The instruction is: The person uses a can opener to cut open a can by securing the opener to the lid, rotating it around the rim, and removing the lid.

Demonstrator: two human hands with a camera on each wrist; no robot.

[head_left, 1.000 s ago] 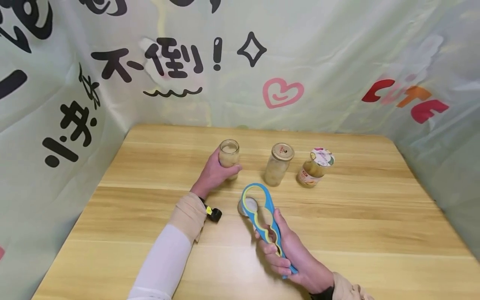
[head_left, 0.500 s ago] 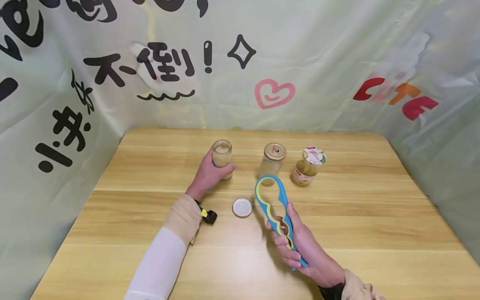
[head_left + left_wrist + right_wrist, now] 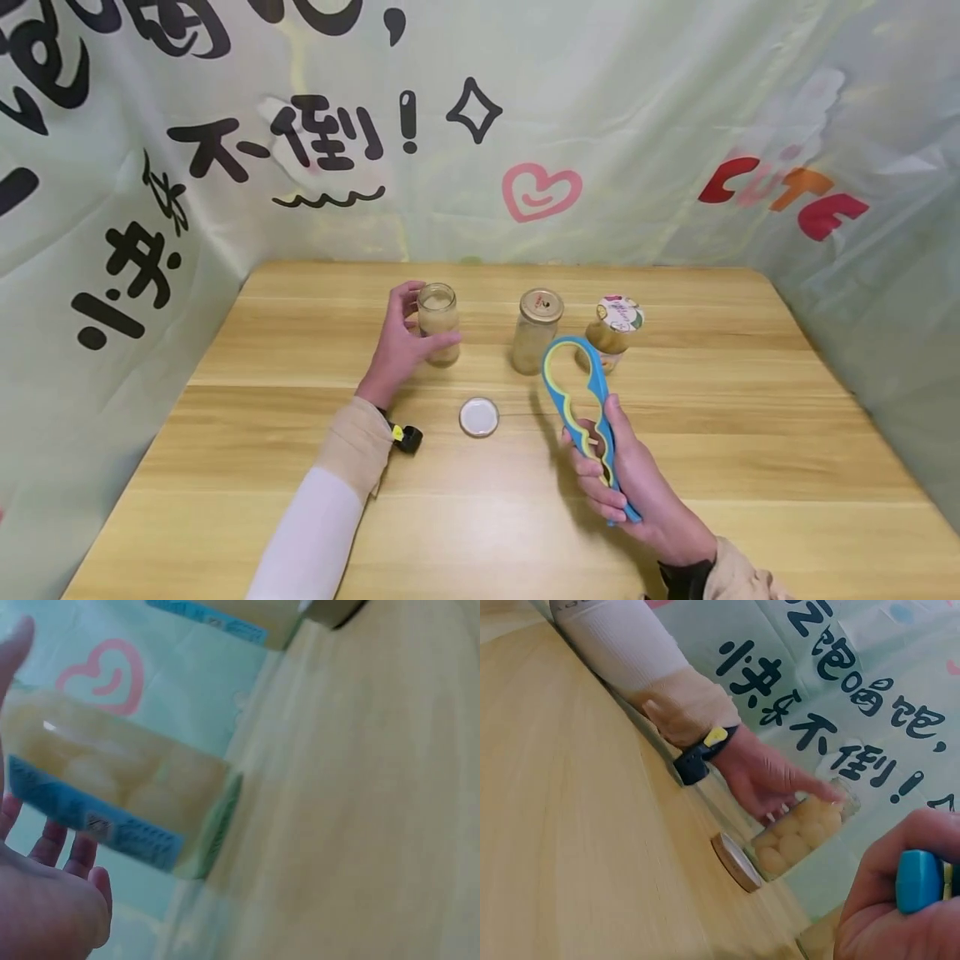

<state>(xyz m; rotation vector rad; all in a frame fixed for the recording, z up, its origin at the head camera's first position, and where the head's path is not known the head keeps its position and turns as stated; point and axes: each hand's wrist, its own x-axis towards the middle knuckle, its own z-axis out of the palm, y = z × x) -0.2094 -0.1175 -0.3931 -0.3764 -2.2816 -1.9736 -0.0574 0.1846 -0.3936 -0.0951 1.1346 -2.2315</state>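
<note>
A lidless glass jar (image 3: 438, 323) stands upright toward the back left of the table, with pale round pieces (image 3: 791, 836) inside. My left hand (image 3: 393, 350) is around its left and near sides, fingers spread and loosened. In the left wrist view, a blue label (image 3: 94, 817) shows on the jar, and the fingers (image 3: 49, 844) lie apart from one another beside it. My right hand (image 3: 648, 492) grips a blue and yellow jar opener (image 3: 600, 387) by its handles, holding it raised above the table. A round lid (image 3: 478, 417) lies on the table, pale inside facing up.
Right of the lidless jar stands a taller jar with a gold lid (image 3: 542, 307). Beyond the opener's loop is a smaller jar with a patterned lid (image 3: 621, 314), partly covered in the head view. A printed cloth (image 3: 637, 167) hangs behind the wooden table (image 3: 750, 417).
The left fingers have loosened from around the jar and spread. My right hand has moved the opener rightward, away from over the lid, which is now fully in view.
</note>
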